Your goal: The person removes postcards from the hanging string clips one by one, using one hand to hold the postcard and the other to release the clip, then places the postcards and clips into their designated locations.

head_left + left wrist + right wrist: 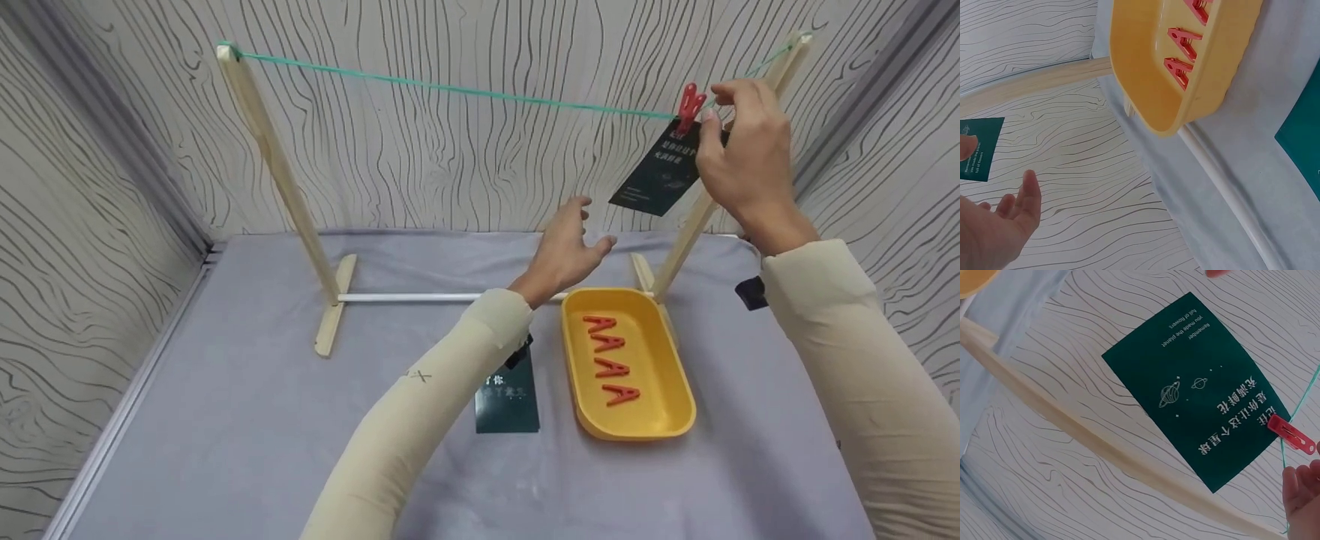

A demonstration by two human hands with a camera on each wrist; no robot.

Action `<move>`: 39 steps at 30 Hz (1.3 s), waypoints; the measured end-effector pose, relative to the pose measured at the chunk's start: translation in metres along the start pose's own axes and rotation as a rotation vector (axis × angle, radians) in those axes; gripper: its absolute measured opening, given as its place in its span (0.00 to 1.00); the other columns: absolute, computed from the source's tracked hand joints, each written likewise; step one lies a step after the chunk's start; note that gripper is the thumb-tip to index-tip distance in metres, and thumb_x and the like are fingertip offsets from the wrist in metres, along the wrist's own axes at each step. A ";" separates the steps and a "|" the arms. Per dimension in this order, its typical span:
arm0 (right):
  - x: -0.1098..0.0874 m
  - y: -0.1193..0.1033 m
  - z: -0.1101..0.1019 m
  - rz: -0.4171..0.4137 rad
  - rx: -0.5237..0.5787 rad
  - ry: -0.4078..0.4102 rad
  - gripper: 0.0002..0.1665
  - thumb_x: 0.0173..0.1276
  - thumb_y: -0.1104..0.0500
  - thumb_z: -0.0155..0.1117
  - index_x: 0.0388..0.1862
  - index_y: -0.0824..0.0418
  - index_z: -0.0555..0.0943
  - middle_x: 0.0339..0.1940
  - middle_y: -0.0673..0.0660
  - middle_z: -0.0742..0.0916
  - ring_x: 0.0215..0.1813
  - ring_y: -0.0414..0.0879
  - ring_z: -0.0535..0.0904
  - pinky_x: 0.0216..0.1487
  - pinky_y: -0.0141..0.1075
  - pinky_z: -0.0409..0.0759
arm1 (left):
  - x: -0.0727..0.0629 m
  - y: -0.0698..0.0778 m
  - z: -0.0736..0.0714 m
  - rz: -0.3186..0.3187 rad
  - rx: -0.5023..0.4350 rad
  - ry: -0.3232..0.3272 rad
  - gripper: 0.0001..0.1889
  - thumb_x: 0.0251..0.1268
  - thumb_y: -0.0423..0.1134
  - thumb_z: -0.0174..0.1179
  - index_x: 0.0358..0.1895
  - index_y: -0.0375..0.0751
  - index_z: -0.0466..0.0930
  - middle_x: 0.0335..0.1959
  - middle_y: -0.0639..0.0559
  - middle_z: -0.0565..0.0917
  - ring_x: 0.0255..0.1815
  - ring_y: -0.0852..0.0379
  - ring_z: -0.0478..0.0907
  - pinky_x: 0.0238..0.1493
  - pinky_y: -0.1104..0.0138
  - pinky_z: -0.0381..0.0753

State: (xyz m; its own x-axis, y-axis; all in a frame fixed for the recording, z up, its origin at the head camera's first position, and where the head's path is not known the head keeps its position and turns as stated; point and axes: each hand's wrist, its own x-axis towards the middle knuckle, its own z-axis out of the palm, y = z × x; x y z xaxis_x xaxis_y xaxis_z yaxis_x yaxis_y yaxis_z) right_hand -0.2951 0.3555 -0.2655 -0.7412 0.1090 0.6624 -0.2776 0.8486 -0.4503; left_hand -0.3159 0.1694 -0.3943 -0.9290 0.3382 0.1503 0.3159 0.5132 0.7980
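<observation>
A dark green card (660, 172) with white print hangs tilted from a green string (450, 88). A red clothespin (687, 112) grips the card's top edge at the string. My right hand (750, 146) is beside the clothespin, fingers loosely bent and thumb near the card's upper edge. In the right wrist view, its fingertips (1292, 486) are close below the clothespin's handle end. Lower and to the left of the card, my left hand (564, 247) is held in the air with fingers spread and nothing in them.
Wooden posts (277, 172) hold up the string, joined low by a white rod (409, 298). A yellow tray (679, 420) with several red clothespins (611, 368) stands on the grey cloth. Left of it lies another dark green card (508, 412), partly behind my left sleeve.
</observation>
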 end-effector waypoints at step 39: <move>0.020 -0.001 0.000 0.106 0.017 -0.136 0.26 0.85 0.47 0.48 0.73 0.55 0.78 0.62 0.61 0.85 0.41 0.33 0.70 0.40 0.22 0.69 | 0.030 0.030 0.015 -0.038 0.034 0.036 0.32 0.79 0.47 0.62 0.81 0.53 0.62 0.77 0.53 0.74 0.76 0.59 0.74 0.74 0.67 0.76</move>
State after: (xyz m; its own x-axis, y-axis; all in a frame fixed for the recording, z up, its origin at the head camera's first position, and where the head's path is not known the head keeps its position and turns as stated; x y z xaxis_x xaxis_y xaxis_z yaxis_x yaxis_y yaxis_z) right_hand -0.3096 0.3569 -0.2513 -0.8427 0.1255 0.5236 -0.2027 0.8270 -0.5245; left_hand -0.3310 0.2065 -0.3741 -0.9466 0.2897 0.1414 0.2860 0.5523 0.7831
